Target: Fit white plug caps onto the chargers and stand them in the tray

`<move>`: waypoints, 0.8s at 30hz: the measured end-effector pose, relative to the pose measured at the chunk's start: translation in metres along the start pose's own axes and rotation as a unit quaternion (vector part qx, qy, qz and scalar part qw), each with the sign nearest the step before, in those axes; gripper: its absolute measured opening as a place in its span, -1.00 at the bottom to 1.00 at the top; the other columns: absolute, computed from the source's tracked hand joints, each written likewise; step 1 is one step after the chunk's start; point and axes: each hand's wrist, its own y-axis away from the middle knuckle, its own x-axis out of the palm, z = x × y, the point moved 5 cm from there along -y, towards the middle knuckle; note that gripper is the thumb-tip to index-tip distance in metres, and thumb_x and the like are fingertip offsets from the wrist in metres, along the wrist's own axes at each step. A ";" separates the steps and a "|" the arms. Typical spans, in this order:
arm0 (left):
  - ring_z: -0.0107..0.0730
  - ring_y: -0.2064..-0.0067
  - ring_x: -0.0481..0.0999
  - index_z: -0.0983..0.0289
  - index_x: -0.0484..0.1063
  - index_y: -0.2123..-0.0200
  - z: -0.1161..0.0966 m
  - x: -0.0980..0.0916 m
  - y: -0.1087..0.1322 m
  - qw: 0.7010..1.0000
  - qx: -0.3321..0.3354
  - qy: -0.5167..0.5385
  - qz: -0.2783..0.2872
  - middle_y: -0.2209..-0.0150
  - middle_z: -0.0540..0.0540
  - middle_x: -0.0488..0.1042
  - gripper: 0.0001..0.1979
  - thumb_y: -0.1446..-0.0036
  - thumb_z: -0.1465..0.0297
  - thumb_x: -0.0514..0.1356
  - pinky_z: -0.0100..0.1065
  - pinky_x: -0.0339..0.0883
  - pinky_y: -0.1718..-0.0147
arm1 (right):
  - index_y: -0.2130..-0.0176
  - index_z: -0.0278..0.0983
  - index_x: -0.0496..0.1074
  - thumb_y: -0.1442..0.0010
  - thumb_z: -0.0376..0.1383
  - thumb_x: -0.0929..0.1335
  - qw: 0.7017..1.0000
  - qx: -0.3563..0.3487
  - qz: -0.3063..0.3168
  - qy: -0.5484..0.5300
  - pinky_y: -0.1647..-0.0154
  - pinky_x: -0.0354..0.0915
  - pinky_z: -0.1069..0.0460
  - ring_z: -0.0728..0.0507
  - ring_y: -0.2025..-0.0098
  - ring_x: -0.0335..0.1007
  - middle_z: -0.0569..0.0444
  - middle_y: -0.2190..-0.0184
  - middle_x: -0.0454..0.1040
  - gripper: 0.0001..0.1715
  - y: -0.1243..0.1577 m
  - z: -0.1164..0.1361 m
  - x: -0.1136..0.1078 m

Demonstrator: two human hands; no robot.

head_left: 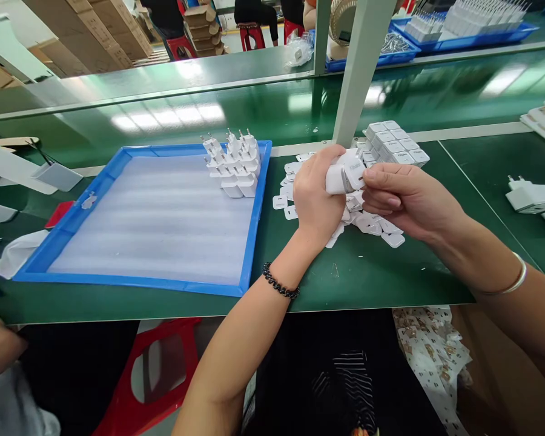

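Observation:
My left hand (317, 192) is wrapped round a white plug charger body (335, 180), held up above the green bench. Between thumb and fingers of my right hand (409, 197) is a small white plastic cover piece (355, 172), at the charger's right end; whether it is seated there I cannot tell. Below both hands lies a loose pile of flat white cover pieces (367, 224), partly hidden by my left hand. Just behind it, white charger blocks (395, 145) stand in a tight group. White plug chargers (236, 166) with pins upward fill one corner of the blue-rimmed tray (140, 286).
A grey post (358, 66) rises from the bench's back edge. On the right lie white chargers (533, 197). Another person's arm (0, 348) is at lower left, near a red stool (163, 369). Blue trays (476, 42) of chargers stand on the far line.

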 end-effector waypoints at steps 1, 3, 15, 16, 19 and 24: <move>-0.29 0.13 0.56 0.14 0.41 0.12 0.000 0.000 0.000 1.000 0.003 -0.003 -0.001 0.14 0.03 0.61 -0.74 -0.20 0.60 0.18 -0.21 0.42 0.17 | 0.61 -0.25 0.24 -0.18 -0.19 0.53 1.000 0.000 0.002 0.001 0.58 -0.14 0.03 0.08 0.62 -0.18 0.25 0.72 0.02 -0.47 0.000 0.000 0.000; -0.27 0.12 0.56 0.12 0.42 0.12 0.000 0.000 0.001 1.000 0.009 -0.006 -0.003 0.14 0.03 0.61 -0.72 -0.19 0.60 0.19 -0.20 0.42 0.17 | 0.61 -0.25 0.25 -0.18 -0.20 0.53 1.000 -0.002 0.001 0.001 0.57 -0.13 0.04 0.08 0.62 -0.16 0.24 0.72 0.04 -0.48 0.000 0.000 -0.001; -0.30 0.14 0.55 0.13 0.42 0.13 0.003 0.003 0.002 1.000 -0.014 0.017 0.019 0.18 0.01 0.60 -0.77 -0.23 0.57 0.18 -0.20 0.42 0.15 | 0.65 -0.27 0.27 -0.21 -0.30 0.49 0.999 0.000 0.023 -0.036 0.58 -0.14 0.05 0.09 0.65 -0.12 0.23 0.74 0.08 -0.50 0.000 0.001 0.003; -0.30 0.13 0.55 0.14 0.43 0.13 0.003 0.004 0.002 0.999 -0.017 0.020 0.020 0.18 0.02 0.60 -0.77 -0.23 0.57 0.18 -0.20 0.42 0.15 | 0.64 -0.27 0.27 -0.22 -0.30 0.49 0.999 0.000 0.027 -0.035 0.58 -0.13 0.05 0.09 0.64 -0.12 0.23 0.74 0.08 -0.50 -0.001 0.001 0.003; -0.30 0.13 0.56 0.14 0.44 0.14 0.003 0.004 0.002 0.999 -0.029 0.031 0.023 0.17 0.01 0.60 -0.77 -0.22 0.58 0.19 -0.21 0.43 0.15 | 0.64 -0.27 0.26 -0.24 -0.33 0.47 0.998 0.007 0.035 -0.043 0.59 -0.11 0.06 0.09 0.64 -0.13 0.23 0.73 0.07 -0.49 -0.001 0.001 0.003; -0.34 0.16 0.55 0.14 0.44 0.16 0.002 0.004 0.001 0.997 -0.046 0.044 0.031 0.18 -0.01 0.61 -0.80 -0.22 0.56 0.21 -0.25 0.43 0.15 | 0.66 -0.29 0.26 -0.23 -0.34 0.46 0.997 0.016 0.038 -0.067 0.60 -0.11 0.08 0.11 0.65 -0.15 0.24 0.74 0.05 -0.48 -0.001 -0.001 0.004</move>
